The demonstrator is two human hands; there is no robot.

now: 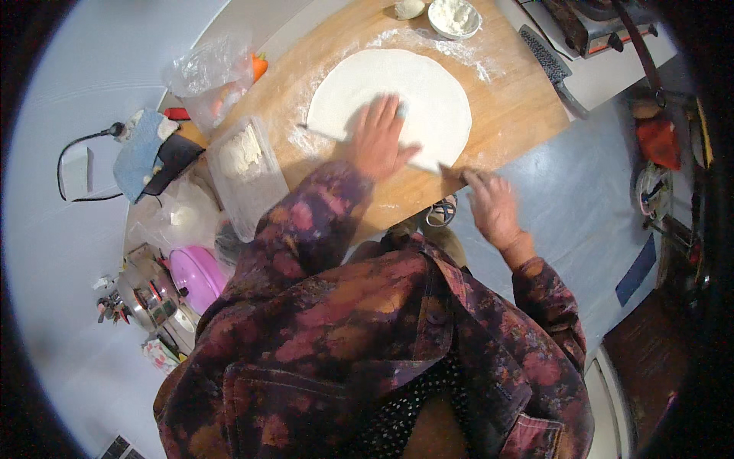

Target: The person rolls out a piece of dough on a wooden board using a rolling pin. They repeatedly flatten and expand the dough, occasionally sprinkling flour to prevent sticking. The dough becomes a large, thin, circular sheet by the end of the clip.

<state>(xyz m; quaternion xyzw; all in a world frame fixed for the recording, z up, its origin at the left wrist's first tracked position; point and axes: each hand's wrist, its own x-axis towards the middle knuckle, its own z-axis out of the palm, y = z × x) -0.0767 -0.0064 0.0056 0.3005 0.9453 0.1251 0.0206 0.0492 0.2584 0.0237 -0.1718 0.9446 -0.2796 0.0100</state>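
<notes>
A large rolled-out sheet of pale dough (424, 86) lies on a floured wooden board (516, 115). Its far side is round, while its near edge runs straight. My left hand (378, 137) rests flat over that straight edge, fingers stretched onto the dough. At the board's near right edge, my right hand (494, 203) grips the end of a thin dark tool (450, 172), perhaps a long knife. Blur and my left hand hide much of this tool. A thin dark end juts out at the dough's left corner, apparently part of the same tool.
A bowl of flour (455, 18) and a dough lump (409, 8) sit at the far edge. To the right lies a cleaver (550, 66) by a gas stove (602, 34). A plastic tub (246, 172), plastic bags (209, 72) and a purple lid (198, 278) crowd the left.
</notes>
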